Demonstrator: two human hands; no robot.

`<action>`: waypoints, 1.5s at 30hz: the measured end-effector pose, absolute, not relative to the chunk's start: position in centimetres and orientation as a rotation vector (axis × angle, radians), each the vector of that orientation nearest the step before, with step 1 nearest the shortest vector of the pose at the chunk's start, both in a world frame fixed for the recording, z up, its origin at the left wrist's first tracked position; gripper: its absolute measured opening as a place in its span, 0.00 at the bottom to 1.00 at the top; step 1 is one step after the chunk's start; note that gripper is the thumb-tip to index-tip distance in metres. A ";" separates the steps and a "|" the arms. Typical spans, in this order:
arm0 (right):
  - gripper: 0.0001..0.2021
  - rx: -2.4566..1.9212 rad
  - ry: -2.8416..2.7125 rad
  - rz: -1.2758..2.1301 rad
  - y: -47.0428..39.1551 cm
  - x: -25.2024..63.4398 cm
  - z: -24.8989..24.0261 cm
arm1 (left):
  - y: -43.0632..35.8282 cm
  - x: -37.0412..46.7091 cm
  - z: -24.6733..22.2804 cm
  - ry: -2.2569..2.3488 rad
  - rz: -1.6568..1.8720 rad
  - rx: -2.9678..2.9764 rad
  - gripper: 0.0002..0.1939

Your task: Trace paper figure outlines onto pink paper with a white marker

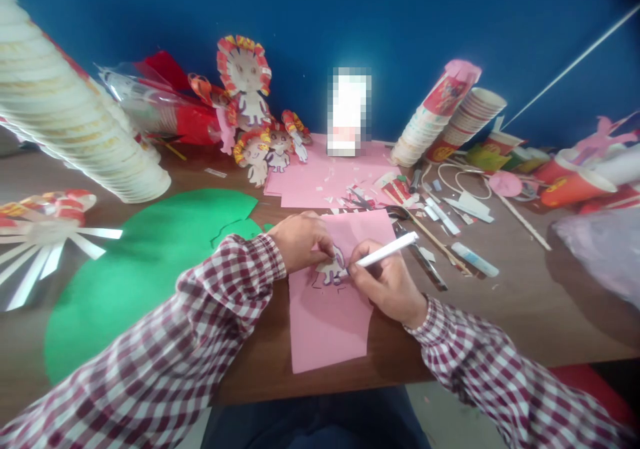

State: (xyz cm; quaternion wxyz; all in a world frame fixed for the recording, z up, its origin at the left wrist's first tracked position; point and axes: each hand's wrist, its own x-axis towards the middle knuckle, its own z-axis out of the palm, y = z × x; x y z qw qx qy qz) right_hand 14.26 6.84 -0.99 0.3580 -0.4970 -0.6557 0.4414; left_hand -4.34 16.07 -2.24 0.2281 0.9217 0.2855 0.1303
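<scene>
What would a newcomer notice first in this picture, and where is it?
Probably the large green sheet at the left, with a tall, leaning stack of pale cups beyond it. Next come the paper figures with red-and-yellow fringes, grouped near the blue wall. In the middle, the right hand holds a white pen over a pink sheet.

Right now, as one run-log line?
left hand: at cutout | right hand: holds white pen by cutout | pink sheet: under cutout, dark lines beside it
</scene>
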 end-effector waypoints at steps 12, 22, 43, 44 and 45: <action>0.02 -1.292 -1.810 1.117 6.6 13.9 -1.2 | 16.1 -4.4 -2.1 0.773 0.354 2.538 0.05; 0.01 -1.325 -1.856 1.055 6.5 14.0 -1.3 | 16.2 -4.4 -2.2 0.777 0.350 2.527 0.06; 0.05 -1.205 -1.634 1.246 7.2 14.6 -0.6 | 16.2 -4.4 -2.3 0.763 0.363 2.517 0.05; 0.05 -1.216 -1.623 1.236 7.2 14.6 -0.5 | 16.2 -4.4 -2.2 0.754 0.360 2.520 0.04; 0.05 -1.226 -1.609 1.220 7.2 14.6 -0.4 | 16.2 -4.4 -2.2 0.746 0.360 2.524 0.05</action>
